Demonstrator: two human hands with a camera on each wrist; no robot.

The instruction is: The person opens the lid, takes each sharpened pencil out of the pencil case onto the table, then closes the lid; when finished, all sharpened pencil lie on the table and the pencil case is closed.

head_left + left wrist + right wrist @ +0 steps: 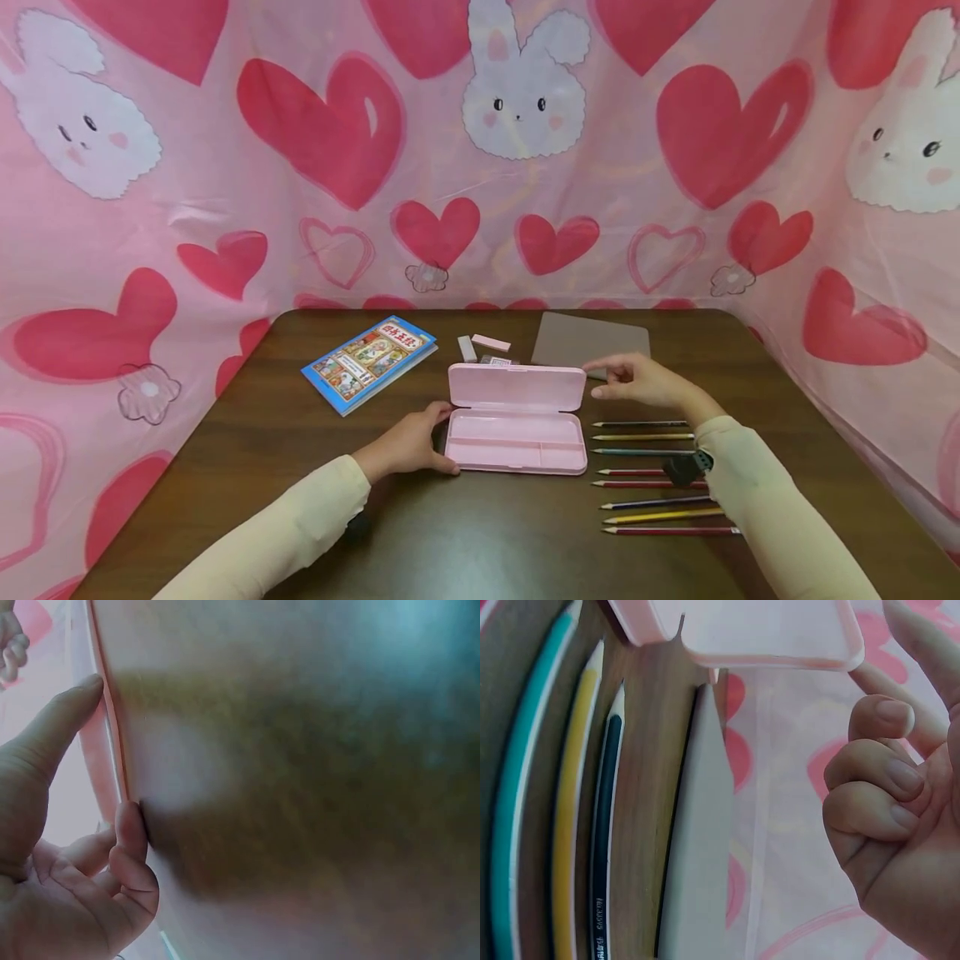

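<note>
A pink pencil case (495, 427) lies with its lid (517, 388) raised, and its divided tray holds nothing visible. At the case's left end, my left hand (405, 442) grips it, the thumb at the front corner and fingers towards the back; the left wrist view shows thumb and fingertips on its edge. My right hand (645, 383) is at the lid's right end. Its index finger reaches out and touches the lid's corner from behind, while the other fingers curl around nothing in the right wrist view.
Several pencils, among them a yellow pencil (660, 517) and a teal pencil (521, 787), lie in a row right of the case. Behind it are a white eraser (467, 348), a pink eraser (491, 342) and a flat grey slab (588, 340). A blue-edged booklet (367, 362) lies back left.
</note>
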